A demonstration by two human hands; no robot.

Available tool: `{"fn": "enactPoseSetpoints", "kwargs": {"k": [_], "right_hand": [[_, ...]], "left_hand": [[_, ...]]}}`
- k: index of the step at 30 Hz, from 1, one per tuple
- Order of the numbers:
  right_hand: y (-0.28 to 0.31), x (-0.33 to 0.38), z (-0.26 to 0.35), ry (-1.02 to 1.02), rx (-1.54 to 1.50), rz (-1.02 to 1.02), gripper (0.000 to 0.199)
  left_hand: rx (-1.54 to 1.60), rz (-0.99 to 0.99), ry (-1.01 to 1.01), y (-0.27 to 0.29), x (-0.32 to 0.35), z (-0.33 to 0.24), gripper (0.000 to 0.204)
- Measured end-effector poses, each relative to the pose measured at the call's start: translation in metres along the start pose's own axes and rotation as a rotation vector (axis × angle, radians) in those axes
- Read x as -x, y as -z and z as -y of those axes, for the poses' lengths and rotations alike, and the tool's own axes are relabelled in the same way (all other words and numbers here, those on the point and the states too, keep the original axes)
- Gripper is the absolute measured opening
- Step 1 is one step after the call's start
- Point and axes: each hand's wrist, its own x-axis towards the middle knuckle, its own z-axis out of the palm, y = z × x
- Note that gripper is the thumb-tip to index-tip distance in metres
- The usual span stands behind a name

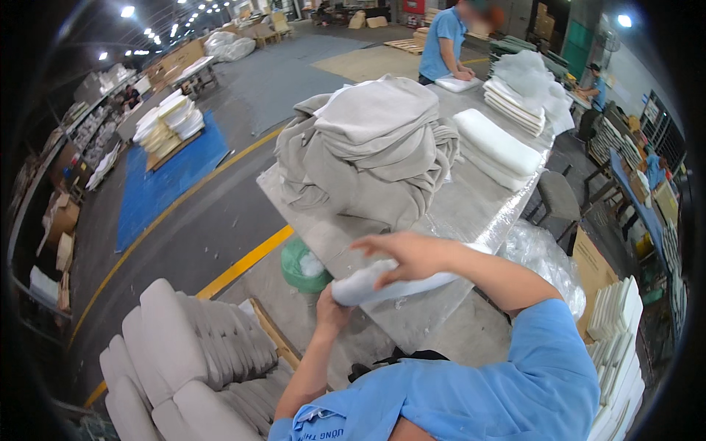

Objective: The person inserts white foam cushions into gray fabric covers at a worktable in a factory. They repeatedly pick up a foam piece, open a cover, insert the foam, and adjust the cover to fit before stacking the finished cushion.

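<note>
A long white padded piece [401, 285] lies across the near end of the worktable [294, 195], its left end at the table's edge. My left hand [335, 309] is closed round that left end. Over the middle of the pad is my right hand [401, 256], slightly blurred, with fingers spread. Whether its fingertips touch the pad I cannot tell. Beyond it on the table rises a big heap of grey fabric covers [375, 117]. To the right of the heap lie folded white pads [496, 151].
Stacked grey cushions [191, 345] stand close on my left. Below the table's left edge is a green bin [303, 266]. A clear plastic bag [546, 261] and a grey chair [557, 197] flank the table's right side. Another person [444, 45] works at its far end.
</note>
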Motion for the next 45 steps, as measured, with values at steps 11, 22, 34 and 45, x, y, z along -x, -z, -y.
{"fn": "enactPoseSetpoints", "kwargs": {"k": [11, 22, 34, 45], "right_hand": [[-0.054, 0.162, -0.25, -0.706, -0.639, -0.841, 0.051], [-0.103, 0.212, -0.267, -0.561, -0.813, -1.441, 0.052], [-0.122, 0.233, -0.265, -0.603, -0.738, -1.393, 0.043], [-0.105, 0.251, -0.28, -0.683, -0.984, -1.093, 0.073]], "left_hand": [[0.143, 0.027, 0.23, -0.017, -0.001, 0.017, 0.057], [-0.13, 0.167, 0.251, -0.045, -0.017, -0.003, 0.07], [-0.383, 0.038, 0.18, -0.01, -0.04, -0.044, 0.066], [-0.903, 0.502, 0.002, -0.116, -0.07, -0.136, 0.059]]}}
